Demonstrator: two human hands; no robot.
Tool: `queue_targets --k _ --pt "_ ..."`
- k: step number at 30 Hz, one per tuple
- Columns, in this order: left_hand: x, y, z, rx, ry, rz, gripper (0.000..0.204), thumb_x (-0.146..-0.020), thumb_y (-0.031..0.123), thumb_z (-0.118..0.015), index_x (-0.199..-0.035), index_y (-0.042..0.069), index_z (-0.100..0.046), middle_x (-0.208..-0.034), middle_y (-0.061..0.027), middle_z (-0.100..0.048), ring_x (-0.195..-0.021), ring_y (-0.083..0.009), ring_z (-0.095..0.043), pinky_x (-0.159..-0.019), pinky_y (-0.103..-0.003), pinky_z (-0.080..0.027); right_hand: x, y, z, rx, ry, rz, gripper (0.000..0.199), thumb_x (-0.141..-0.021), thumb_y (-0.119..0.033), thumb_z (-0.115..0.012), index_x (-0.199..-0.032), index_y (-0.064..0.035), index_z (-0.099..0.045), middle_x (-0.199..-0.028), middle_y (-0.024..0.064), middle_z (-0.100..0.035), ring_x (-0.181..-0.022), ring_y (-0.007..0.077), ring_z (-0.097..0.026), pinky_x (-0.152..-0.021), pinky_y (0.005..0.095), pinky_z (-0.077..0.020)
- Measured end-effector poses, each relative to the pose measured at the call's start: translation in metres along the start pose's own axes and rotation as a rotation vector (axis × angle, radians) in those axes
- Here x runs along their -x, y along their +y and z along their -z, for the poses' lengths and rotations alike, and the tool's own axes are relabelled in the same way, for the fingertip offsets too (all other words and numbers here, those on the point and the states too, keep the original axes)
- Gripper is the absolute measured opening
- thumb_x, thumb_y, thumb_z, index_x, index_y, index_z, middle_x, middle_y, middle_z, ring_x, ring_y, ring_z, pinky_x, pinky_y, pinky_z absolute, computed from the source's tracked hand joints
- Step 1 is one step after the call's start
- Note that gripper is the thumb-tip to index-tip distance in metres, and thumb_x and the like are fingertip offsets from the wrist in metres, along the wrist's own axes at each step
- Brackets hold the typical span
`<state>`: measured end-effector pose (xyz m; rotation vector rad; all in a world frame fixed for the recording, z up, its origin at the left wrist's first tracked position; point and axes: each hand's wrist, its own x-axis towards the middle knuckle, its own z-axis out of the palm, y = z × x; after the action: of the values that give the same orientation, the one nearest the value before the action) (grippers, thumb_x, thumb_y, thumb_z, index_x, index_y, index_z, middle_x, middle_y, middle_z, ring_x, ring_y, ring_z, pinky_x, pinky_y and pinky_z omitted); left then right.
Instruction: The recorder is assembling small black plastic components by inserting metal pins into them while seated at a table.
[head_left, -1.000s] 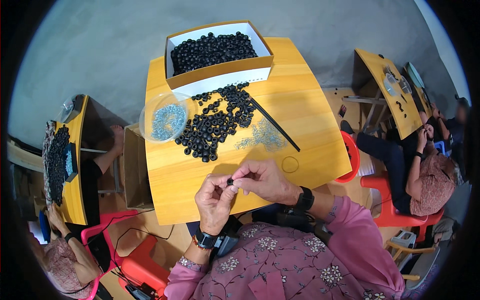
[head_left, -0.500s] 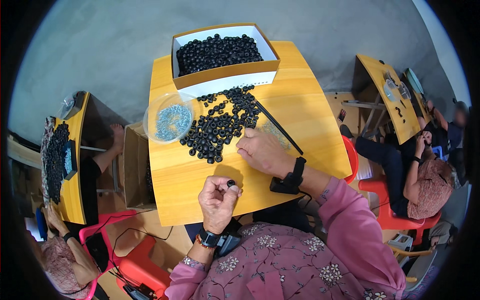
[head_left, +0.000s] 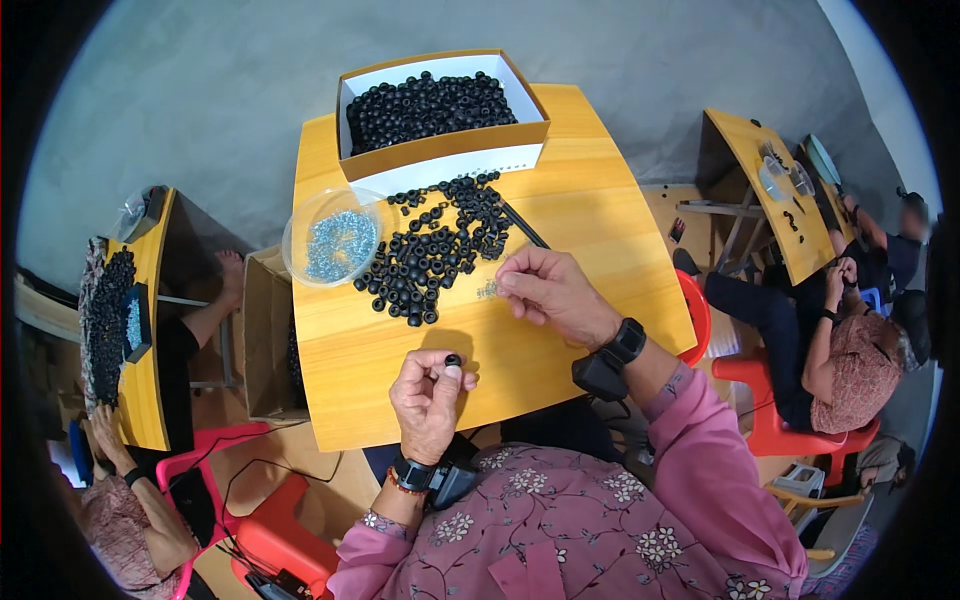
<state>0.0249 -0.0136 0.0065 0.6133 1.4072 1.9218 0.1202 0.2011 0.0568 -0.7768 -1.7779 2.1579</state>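
Between thumb and forefinger, my left hand [head_left: 428, 397] grips a small black round plastic part [head_left: 453, 360] with its opening upward, above the table's near edge. My right hand [head_left: 556, 291] hovers over the middle of the table in a pinch; whatever its fingertips hold is too small to make out. Beside those fingertips lie tiny clear bits [head_left: 486, 291]. Left of my right hand spreads a pile of similar black parts [head_left: 415, 265], some round, some smaller. A thin black rod [head_left: 524, 227] sticks out beyond my right hand, which hides its near end.
At the table's [head_left: 620, 220] far edge stands a box [head_left: 443, 148] full of black parts. A clear round tub [head_left: 290, 240] holds small light-blue pieces. A cardboard carton [head_left: 265, 340] stands on the floor at left. Other people sit at tables on both sides, near red stools [head_left: 285, 530].
My right hand has shifted right and turned, covering more of the rod and uncovering some table by the pile. My left hand keeps its hold on the black part.
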Motion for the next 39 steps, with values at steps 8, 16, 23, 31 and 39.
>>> queue_targets --k 8,16,23,31,39 --pt "-0.004 -0.006 0.003 0.103 0.019 -0.05 0.012 -0.092 -0.004 -0.062 -0.096 0.001 -0.052 -0.104 -0.0135 -0.061 -0.076 -0.0172 -0.065 -0.073 -0.033 -0.058 0.016 0.002 0.004 -0.237 -0.068 0.084 0.014 -0.096 -0.008 -0.064 -0.108 -0.0021 -0.066 -0.094 0.0054 -0.069 -0.073 0.0101 -0.065 -0.058 0.0206 -0.0484" --pt "-0.002 0.001 0.0 0.139 0.029 0.001 0.018 -0.093 0.0 -0.066 -0.11 -0.001 -0.058 -0.102 -0.0131 -0.068 -0.076 -0.0163 -0.068 -0.072 -0.03 -0.059 0.04 0.014 -0.004 -0.2 -0.093 0.134 0.013 -0.096 -0.006 -0.063 -0.108 0.0 -0.066 -0.094 0.0071 -0.069 -0.077 0.0133 -0.067 -0.063 0.0242 -0.0527" --pt "-0.003 0.002 -0.003 0.348 -0.079 0.138 0.027 -0.097 0.01 -0.064 -0.121 -0.003 -0.062 -0.104 -0.0142 -0.07 -0.081 -0.0165 -0.069 -0.075 -0.031 -0.059 0.05 0.035 -0.023 -0.274 -0.111 0.171 0.015 -0.096 -0.008 -0.063 -0.106 0.002 -0.065 -0.088 0.006 -0.067 -0.077 0.0103 -0.065 -0.064 0.0244 -0.0538" --pt "-0.003 0.004 -0.005 0.39 -0.09 0.161 0.025 -0.097 0.006 -0.062 -0.121 -0.002 -0.062 -0.103 -0.0134 -0.07 -0.082 -0.0178 -0.068 -0.075 -0.032 -0.059 0.041 0.03 -0.034 -0.059 -0.054 0.264 0.011 -0.096 -0.005 -0.062 -0.105 0.0004 -0.065 -0.094 0.0041 -0.065 -0.081 0.0096 -0.064 -0.065 0.0235 -0.052" --pt "-0.007 0.008 -0.007 0.278 0.007 0.08 0.019 -0.094 -0.009 -0.054 -0.111 -0.001 -0.056 -0.103 -0.0123 -0.068 -0.083 -0.016 -0.069 -0.078 -0.031 -0.06 0.034 0.025 -0.061 0.093 0.037 0.397 0.011 -0.095 -0.006 -0.062 -0.101 0.0007 -0.067 -0.086 0.0009 -0.065 -0.077 0.006 -0.063 -0.067 0.0223 -0.051"
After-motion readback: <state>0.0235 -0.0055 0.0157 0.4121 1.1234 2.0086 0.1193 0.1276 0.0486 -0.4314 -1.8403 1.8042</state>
